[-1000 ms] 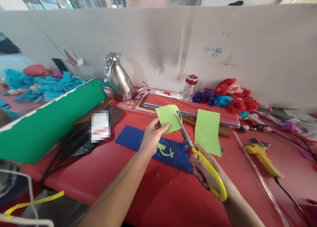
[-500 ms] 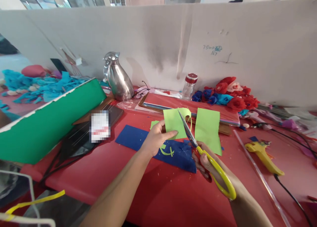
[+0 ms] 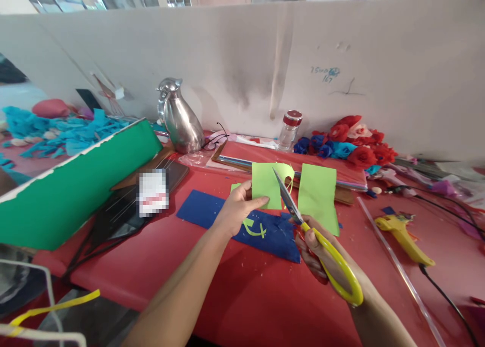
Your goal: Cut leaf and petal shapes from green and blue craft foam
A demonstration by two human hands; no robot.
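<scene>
A small sheet of light green paper [image 3: 265,183] is pinched between the thumb and fingers of my left hand [image 3: 238,208]. My right hand [image 3: 312,246] grips scissors [image 3: 333,266] with yellow and red handles, their blades against the sheet's right side. A thin curled strip hangs at that edge. Below both hands lies a dark blue piece [image 3: 273,241] bearing curved light green cut-outs [image 3: 254,229]. Just right of the blades, a larger green sheet [image 3: 317,195] rests on the red table.
A yellow glue gun [image 3: 405,238] and a clear rod [image 3: 401,271] lie at the right. Behind are a steel jug [image 3: 182,119], a glass jar [image 3: 289,132], paper roses [image 3: 352,145] and stacked sheets [image 3: 242,155]. A green board [image 3: 83,190] stands left.
The green sheet in my left hand has shifted slightly right. The scissors stay at its right side, with their handles turned a little.
</scene>
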